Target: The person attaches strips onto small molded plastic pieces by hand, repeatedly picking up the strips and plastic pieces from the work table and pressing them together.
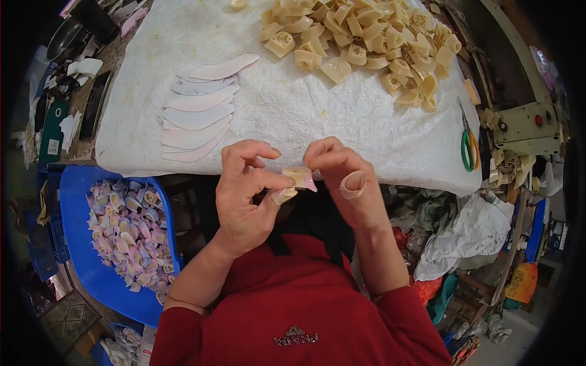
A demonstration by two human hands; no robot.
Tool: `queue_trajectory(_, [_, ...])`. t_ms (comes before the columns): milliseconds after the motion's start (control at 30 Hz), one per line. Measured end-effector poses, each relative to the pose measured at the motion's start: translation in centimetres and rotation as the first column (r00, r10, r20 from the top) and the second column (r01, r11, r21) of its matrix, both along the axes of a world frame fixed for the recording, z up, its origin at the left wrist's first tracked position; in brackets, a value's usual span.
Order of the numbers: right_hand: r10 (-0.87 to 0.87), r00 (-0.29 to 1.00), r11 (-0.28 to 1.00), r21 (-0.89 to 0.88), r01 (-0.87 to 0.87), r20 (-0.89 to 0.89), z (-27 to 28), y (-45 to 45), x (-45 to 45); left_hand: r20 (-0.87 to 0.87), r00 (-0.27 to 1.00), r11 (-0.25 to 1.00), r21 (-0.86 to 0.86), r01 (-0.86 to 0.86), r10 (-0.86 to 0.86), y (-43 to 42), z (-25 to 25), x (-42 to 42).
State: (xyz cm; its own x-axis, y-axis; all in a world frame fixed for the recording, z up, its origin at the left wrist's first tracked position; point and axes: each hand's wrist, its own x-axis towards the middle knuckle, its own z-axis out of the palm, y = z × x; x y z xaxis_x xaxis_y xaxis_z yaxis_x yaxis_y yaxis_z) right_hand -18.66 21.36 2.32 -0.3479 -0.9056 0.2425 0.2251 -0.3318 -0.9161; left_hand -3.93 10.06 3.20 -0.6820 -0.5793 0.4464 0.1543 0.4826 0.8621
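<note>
1. A small beige piece (296, 174) was held by the left hand (249, 194) near the front edge of a white-covered worktable (287, 116). It was gripped narrowly at the fingertips, at two o'clock from that hand's middle.

2. Pink edging (312, 185) was seen at the piece's four o'clock side, out beyond the left fingers.

3. The right hand (348, 183) was brought close, its bent forefinger set at the piece's one o'clock corner. From this hand the piece was placed at nine o'clock. Whether anything was pinched there could not be told. A pale sleeve (352, 185) was worn on the right thumb.

4. At ten o'clock from the piece, curved pale strips (204, 102) in pinkish and bluish tints were laid overlapping in a row.

5. At one o'clock, hollow beige pieces (360, 36) were heaped on the white cover.

6. Scissors (470, 149) with green and orange handles were left on the table's edge, between two and three o'clock.

7. Just past eight o'clock, a blue tub (79, 213) was filled with pastel-covered pieces (131, 235).
</note>
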Motion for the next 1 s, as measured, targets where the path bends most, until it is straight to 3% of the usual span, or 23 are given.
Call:
queue_trajectory(33, [-0.02, 1.0, 0.994, 0.108, 0.019, 0.01, 0.7, 0.0, -0.1, -0.022, 1.0, 0.988, -0.155, -0.023, 0.02, -0.3, 0.0, -0.1])
queue_trajectory(67, [-0.043, 0.999, 0.976, 0.215, 0.039, 0.015, 1.2, 0.1, -0.2, -0.023, 1.0, 0.988, -0.155, -0.02, 0.017, -0.3, 0.0, -0.3])
queue_trajectory(100, [0.05, 0.997, 0.948, 0.313, -0.064, 0.052, 1.4, 0.2, -0.6, -0.064, 0.998, 0.97, -0.242, -0.033, 0.018, -0.2, -0.1, -0.6])
queue_trajectory(133, [0.047, 0.998, 0.947, 0.315, -0.06, 0.05, 1.6, 0.3, -0.8, -0.105, 0.994, 0.945, -0.325, -0.048, 0.015, -0.1, -0.3, -0.8])
queue_trajectory(200, [0.045, 0.99, 0.927, 0.365, -0.091, 0.134, 2.0, 0.5, -1.0, -0.117, 0.992, 0.959, -0.284, 0.005, -0.04, 0.0, -1.0, -0.8])
queue_trajectory(267, [0.008, 0.996, 0.926, 0.376, -0.043, 0.092, 2.2, 0.7, -1.0, -0.126, 0.987, 0.967, -0.245, 0.063, -0.096, 0.1, -0.9, -0.4])
queue_trajectory(300, [-0.019, 0.981, 0.953, 0.293, 0.076, -0.194, 2.1, 0.6, -1.3, -0.069, 0.993, 0.993, -0.079, 0.091, -0.096, 0.2, -0.2, 0.1])
queue_trajectory(333, [-0.066, 0.885, 0.97, 0.178, 0.165, -0.462, 1.9, 0.6, -1.4, -0.01, 0.995, 0.991, 0.09, 0.104, -0.104, 0.3, 0.2, 0.3])
queue_trajectory(400, [-0.088, 0.851, 0.984, 0.086, 0.154, -0.518, 1.6, 0.5, -1.2, -0.012, 0.992, 0.988, 0.086, 0.125, -0.124, 0.3, -0.9, -0.2])
queue_trajectory(433, [-0.114, 0.813, 0.991, -0.004, 0.136, -0.571, 1.4, 0.4, -1.0, -0.039, 0.957, 0.865, 0.418, 0.277, -0.287, 0.6, -1.1, -0.2])
queue_trajectory(467, [-0.11, 0.817, 0.992, -0.008, 0.128, -0.567, 1.2, 0.2, -0.5, -0.121, 0.899, 0.615, 0.69, 0.381, -0.421, 0.8, -1.4, -0.2])
queue_trajectory(533, [-0.123, 0.918, 0.989, 0.028, 0.144, -0.376, 0.6, 0.1, 0.8, -0.154, 0.869, 0.55, 0.719, 0.425, -0.47, 0.7, -1.5, -0.3])
queue_trajectory(600, [-0.085, 0.933, 0.992, 0.061, 0.114, -0.35, 0.3, 0.1, 1.1, -0.139, 0.9, 0.514, 0.78, 0.357, -0.414, 1.4, -0.9, -0.6])
queue_trajectory(667, [-0.196, 0.72, 0.971, -0.03, 0.237, -0.665, 0.1, 0.1, 1.3, -0.133, 0.923, 0.554, 0.766, 0.326, -0.36, 2.3, -1.1, -0.7])
queue_trajectory(733, [-0.207, 0.72, 0.972, -0.053, 0.231, -0.662, -0.3, -0.2, 1.3, -0.107, 0.956, 0.658, 0.704, 0.267, -0.274, 2.5, -1.2, -0.6])
queue_trajectory(800, [-0.217, 0.718, 0.972, -0.074, 0.225, -0.661, 0.1, -0.1, 1.5, -0.134, 0.943, 0.617, 0.726, 0.303, -0.306, 2.4, -0.9, -0.3])
queue_trajectory(833, [-0.097, 0.947, 0.976, 0.157, 0.151, -0.306, 1.0, 0.1, 1.9, -0.162, 0.927, 0.572, 0.746, 0.339, -0.338, 2.4, -0.7, -0.3])
queue_trajectory(867, [-0.03, 0.992, 0.944, 0.329, -0.013, 0.126, 1.6, 0.3, 2.1, -0.161, 0.925, 0.569, 0.748, 0.342, -0.345, 2.6, -0.5, -0.5])
queue_trajectory(933, [-0.052, 0.974, 0.953, 0.304, -0.018, 0.219, 1.6, -0.6, 2.1, -0.279, 0.912, 0.581, 0.705, 0.408, -0.302, 3.2, -0.2, -1.1])
queue_trajectory(1000, [0.064, 0.945, 0.941, 0.295, -0.163, 0.32, 1.4, -0.7, 2.0, -0.222, 0.926, 0.642, 0.671, 0.372, -0.305, 3.4, 0.5, -0.9])
